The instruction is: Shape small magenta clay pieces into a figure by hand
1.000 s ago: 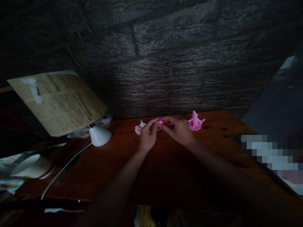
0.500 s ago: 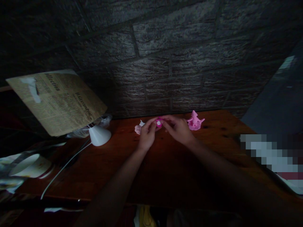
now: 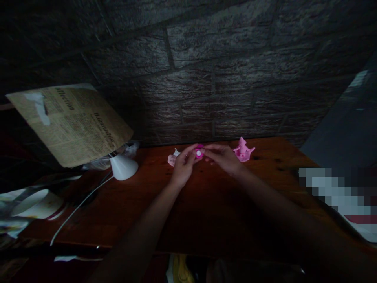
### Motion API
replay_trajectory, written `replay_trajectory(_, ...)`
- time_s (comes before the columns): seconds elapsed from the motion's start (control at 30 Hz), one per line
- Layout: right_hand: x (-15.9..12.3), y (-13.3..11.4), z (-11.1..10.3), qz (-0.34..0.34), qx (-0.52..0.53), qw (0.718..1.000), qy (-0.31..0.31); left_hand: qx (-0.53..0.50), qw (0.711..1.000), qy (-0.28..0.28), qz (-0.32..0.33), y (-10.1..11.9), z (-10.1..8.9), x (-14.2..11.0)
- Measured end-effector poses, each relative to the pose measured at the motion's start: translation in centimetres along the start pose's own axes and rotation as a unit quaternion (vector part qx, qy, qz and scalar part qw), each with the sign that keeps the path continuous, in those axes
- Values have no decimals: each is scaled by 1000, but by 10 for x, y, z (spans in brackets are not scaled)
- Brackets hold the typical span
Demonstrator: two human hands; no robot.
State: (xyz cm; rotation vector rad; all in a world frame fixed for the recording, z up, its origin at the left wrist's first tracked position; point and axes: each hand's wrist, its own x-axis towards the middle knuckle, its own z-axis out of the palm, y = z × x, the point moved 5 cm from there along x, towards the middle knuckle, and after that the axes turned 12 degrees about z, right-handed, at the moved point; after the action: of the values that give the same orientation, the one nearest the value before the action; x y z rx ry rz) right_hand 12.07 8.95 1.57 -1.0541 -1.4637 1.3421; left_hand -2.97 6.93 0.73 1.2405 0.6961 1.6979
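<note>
Between my two hands, over the far part of the wooden table, is a small bright pink round piece with a white centre [image 3: 198, 153]. The fingers and thumb of my left hand [image 3: 184, 165] are closed on its left side. My right hand [image 3: 224, 158] pinches it from the right with thumb and fingers. Just left of my left hand lies a pale pink lump with a white scrap [image 3: 172, 160], partly covered by that hand. To the right of my right hand stands a pink moulded figure or shell with pointed parts [image 3: 243, 151]; its kind is unclear.
A lamp with a newsprint shade [image 3: 73, 125] and white base [image 3: 123, 168] stands at left, its cord running forward. A white paper cup [image 3: 38, 204] lies farther left. Behind the wooden table [image 3: 132, 212] rises a stone-patterned wall [image 3: 191, 90].
The pink piece has turned slightly, showing more of its round white-centred face. My right fingers have shifted a little on it. The other things stay in place.
</note>
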Motion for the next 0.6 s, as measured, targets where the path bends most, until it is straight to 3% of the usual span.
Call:
replay_trajectory(0.17,3,6,-3,32,25,999,-7,9,1000,-7,-1,0,1,-1)
replay_trajectory(0.27,2,2,-1,-3,-28,1000,-5,5,1000,-1,-5,0,2,-2)
replay_trajectory(0.43,-4,-9,2,-83,-168,981,52,25,1000,-17,7,3,1,-4)
replay_trajectory(0.6,-6,-12,4,-102,-188,975,57,87,994,-46,43,2,-5,-2)
